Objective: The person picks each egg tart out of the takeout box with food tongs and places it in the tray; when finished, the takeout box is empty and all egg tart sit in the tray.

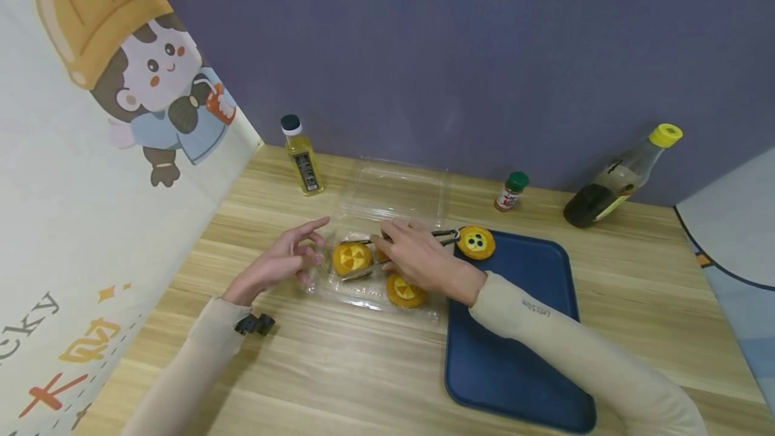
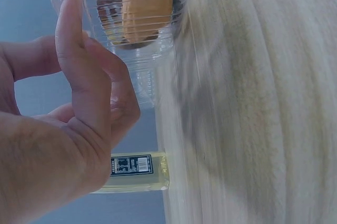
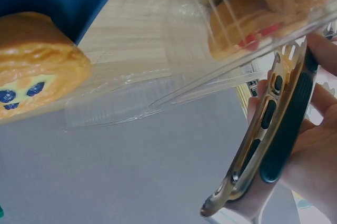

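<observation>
My right hand (image 1: 424, 258) grips a pair of metal tongs (image 3: 287, 124) with dark green handle inlays. The tongs' two tips lie on either side of a round yellow-topped tart (image 1: 352, 258) at the left of a clear plastic container (image 1: 363, 303). A second similar tart (image 1: 404, 291) sits at the container's front right; another lies partly hidden under my right hand. My left hand (image 1: 281, 258) is at the container's left edge, a fingertip right at the rim in the left wrist view, with its index finger stretched out.
A blue tray (image 1: 514, 369) lies on the right, with a blueberry-topped tart (image 1: 475, 242) at its far left corner. The container's clear lid (image 1: 396, 190) lies opened back. Behind stand an oil bottle (image 1: 305, 163), a green-capped jar (image 1: 510, 192) and a yellow-capped dark sauce bottle (image 1: 611, 187).
</observation>
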A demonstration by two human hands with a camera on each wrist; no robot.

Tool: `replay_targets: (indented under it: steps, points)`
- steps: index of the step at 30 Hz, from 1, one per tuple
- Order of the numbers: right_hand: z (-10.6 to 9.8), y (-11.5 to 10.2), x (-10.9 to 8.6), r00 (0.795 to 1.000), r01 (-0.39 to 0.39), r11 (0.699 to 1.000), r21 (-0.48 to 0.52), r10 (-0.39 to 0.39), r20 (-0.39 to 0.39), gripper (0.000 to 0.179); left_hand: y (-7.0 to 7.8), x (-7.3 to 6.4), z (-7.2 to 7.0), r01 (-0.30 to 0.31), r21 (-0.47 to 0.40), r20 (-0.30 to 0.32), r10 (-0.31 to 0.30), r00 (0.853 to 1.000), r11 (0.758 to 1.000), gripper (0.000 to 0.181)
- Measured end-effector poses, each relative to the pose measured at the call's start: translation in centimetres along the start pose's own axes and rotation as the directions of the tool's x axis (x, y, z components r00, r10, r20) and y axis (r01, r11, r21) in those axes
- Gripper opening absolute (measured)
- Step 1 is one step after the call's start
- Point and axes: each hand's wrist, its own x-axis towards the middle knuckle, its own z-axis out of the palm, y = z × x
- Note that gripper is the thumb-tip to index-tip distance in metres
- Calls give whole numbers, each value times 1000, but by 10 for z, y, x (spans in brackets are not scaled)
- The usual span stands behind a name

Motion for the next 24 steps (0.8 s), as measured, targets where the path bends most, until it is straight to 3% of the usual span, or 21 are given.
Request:
replay_targets:
  steps: [24]
  points:
    - [7, -5, -11, 996, -14, 1000, 27, 17, -91, 50, 3, -1, 1, 14, 8, 1, -14, 1000, 1000, 91]
